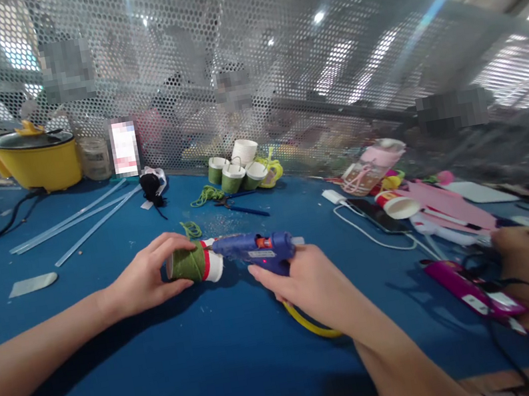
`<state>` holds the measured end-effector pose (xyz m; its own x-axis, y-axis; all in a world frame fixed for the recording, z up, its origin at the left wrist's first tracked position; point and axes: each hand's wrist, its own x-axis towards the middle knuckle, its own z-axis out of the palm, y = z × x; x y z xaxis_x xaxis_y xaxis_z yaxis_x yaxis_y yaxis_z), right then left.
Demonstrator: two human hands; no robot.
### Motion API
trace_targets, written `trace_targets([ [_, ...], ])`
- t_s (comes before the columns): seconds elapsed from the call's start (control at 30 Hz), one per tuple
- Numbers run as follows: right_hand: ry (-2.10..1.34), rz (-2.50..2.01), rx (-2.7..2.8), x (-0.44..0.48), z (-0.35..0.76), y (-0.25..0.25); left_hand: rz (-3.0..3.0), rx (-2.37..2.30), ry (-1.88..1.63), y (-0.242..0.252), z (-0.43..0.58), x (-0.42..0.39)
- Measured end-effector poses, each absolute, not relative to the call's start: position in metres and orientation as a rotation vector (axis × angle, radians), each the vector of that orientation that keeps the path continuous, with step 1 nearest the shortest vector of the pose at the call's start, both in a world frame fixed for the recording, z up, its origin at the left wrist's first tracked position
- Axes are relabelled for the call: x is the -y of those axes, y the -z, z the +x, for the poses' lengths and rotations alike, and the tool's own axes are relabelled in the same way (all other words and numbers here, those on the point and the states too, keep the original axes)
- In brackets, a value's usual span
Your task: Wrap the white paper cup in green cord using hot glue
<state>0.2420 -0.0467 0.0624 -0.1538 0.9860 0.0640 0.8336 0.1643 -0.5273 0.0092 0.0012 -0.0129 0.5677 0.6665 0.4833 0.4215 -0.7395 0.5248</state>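
My left hand (148,275) is wrapped round a paper cup (193,264) lying on its side, most of it covered in green yarn with a red band and a white end toward the right. In my right hand (309,285) is a blue hot glue gun (257,248), its nozzle touching or very close to the cup near the red band. A small red light glows on the gun, and a yellow cord (311,327) hangs below its handle. A loose bit of green yarn (191,229) lies just behind the cup.
Several green-wrapped cups (233,177), blue-handled pliers (246,210) and green yarn stand or lie behind. Clear glue sticks (95,217) and black yarn (151,188) are to the left, near a yellow electric pot (38,161). At right, another person's hands (527,249) work beside a purple glue gun (467,289).
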Motion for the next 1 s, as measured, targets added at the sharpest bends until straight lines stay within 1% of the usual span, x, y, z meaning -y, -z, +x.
trace_targets([
  [0.17, -0.475, -1.675, 2.064, 0.0456, 0.2421, -0.0606, 2.463, -0.883, -0.972, 0.0129, 0.0094, -0.0011],
  [0.33, -0.549, -1.733, 2.067, 0.0476, 0.2433, -0.0614, 2.402, -0.945, -0.984, 0.0135, 0.0089, -0.0035],
  [1.0, -0.545, -1.741, 2.107, 0.0489, 0.2456, -0.0572, 2.141, -1.065, -0.993, 0.0163, 0.0107, -0.0073],
])
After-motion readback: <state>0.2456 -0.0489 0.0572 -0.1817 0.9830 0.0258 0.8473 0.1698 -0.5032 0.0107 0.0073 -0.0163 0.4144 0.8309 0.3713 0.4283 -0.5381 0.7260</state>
